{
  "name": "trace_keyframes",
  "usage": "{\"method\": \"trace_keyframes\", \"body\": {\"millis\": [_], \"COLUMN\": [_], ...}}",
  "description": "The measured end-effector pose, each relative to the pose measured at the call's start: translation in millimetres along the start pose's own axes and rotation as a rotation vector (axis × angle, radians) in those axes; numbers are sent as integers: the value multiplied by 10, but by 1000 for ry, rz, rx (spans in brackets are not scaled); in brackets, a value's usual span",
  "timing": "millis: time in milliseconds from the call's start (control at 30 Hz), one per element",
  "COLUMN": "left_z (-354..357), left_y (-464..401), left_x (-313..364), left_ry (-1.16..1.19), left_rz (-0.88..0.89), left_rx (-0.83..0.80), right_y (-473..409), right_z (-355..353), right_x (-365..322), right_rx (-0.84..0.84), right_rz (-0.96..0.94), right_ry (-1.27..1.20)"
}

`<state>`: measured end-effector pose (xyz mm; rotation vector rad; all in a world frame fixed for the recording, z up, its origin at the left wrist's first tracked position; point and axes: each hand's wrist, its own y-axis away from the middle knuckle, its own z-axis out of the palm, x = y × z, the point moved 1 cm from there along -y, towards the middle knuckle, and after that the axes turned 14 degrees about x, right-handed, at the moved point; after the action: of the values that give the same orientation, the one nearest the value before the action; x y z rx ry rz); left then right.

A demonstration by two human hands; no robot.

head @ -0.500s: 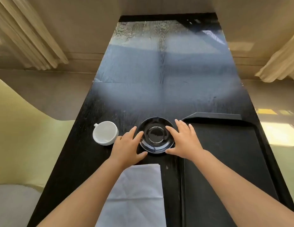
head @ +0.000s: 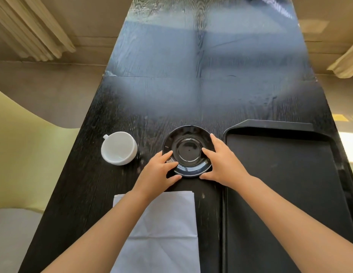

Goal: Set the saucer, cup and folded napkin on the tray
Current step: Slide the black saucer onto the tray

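A glossy black saucer (head: 188, 149) sits on the dark table just left of the black tray (head: 280, 174). My left hand (head: 159, 173) grips its near-left rim, fingers over the edge and thumb under the front. My right hand (head: 224, 162) grips its right rim the same way. A white cup (head: 119, 148) lies tipped toward me on the table to the left, handle at the back left. The folded pale napkin (head: 165, 229) lies flat near the front edge, partly under my left forearm.
The long black table (head: 191, 91) runs away from me with a bright glare across its middle. A pale yellow-green chair (head: 28, 154) stands at the left. Curtains hang at both upper corners.
Both hands have closed in on the saucer: fingers now reach over its rim and thumbs tuck under the near edge. The saucer's near edge looks slightly raised.
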<state>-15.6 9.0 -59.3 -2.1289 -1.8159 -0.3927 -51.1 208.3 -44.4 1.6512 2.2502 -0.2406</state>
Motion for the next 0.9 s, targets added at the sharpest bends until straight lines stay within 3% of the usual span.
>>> {"method": "trace_keyframes", "body": {"millis": [367,533,733,900], "left_z": [36,-61,136,404], "left_y": [136,-1,-307,-391], "left_x": [-103,176,837,1117], "left_ry": [29,62,110,139], "left_rz": [95,190,351,375], "left_rx": [185,246,189,93], "right_y": [79,208,576,762], "right_z": [-18,-268,-627,-635], "right_x": [-26,149,682,992], "right_rx": [57,136,198,170], "right_rz": [-6,16,182,304], "right_ry": [-165,-175,-166,-175]}}
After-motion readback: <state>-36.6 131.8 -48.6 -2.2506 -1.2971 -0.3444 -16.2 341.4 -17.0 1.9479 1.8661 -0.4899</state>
